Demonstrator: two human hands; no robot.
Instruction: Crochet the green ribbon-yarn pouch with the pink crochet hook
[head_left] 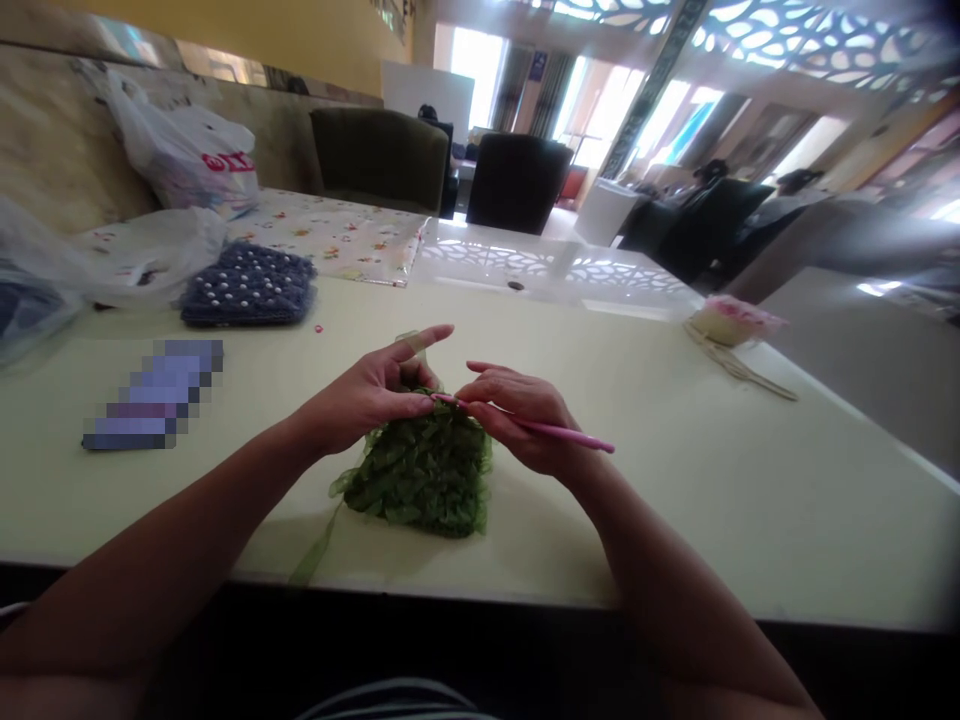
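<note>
A green crocheted piece [424, 470] of ribbon-like yarn hangs from my fingers, its lower edge close to the table's front. My left hand [375, 390] pinches its top edge between thumb and fingers, with the index finger stretched out and a sheer green ribbon [411, 345] looped over it. In my right hand [525, 405] is a pink crochet hook [562, 432], its tip at the top edge of the piece beside my left thumb. A loose ribbon tail [319, 550] trails down over the table's front edge.
On the pale table [660, 480], a dark blue beaded knit piece [251, 287] and a blurred-out phone-like object [154, 395] lie left. White plastic bags [184, 150] stand behind. At right sits a pink-topped container [731, 320] with cord handles. Chairs [379, 155] and seated people are beyond.
</note>
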